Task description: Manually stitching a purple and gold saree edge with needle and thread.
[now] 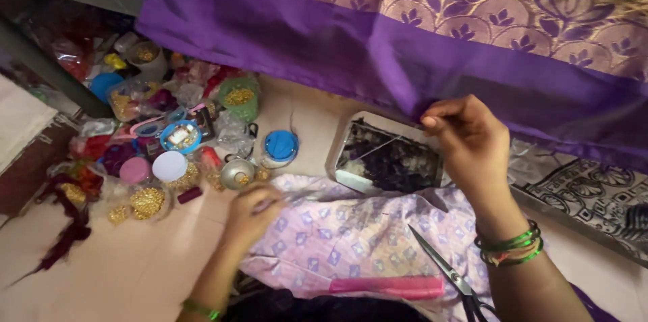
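R hand (466,136) pinches purple cloth (351,45) edge at frame centre, keeps it taut; L hand (253,210) blurred, grip clenched on thin tool, prob needle.

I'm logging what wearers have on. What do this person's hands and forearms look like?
Both forearms are bare, with no sleeves in view. The right hand has a stack of thin green bangles at the wrist, one with some gold. The left hand has a green bangle at its wrist.

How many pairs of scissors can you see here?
1. The scissors lie open on the pale patterned cloth on the person's lap, just inside the right hand and its forearm, blades pointing up-left. More could be hidden in the pile of bead containers.
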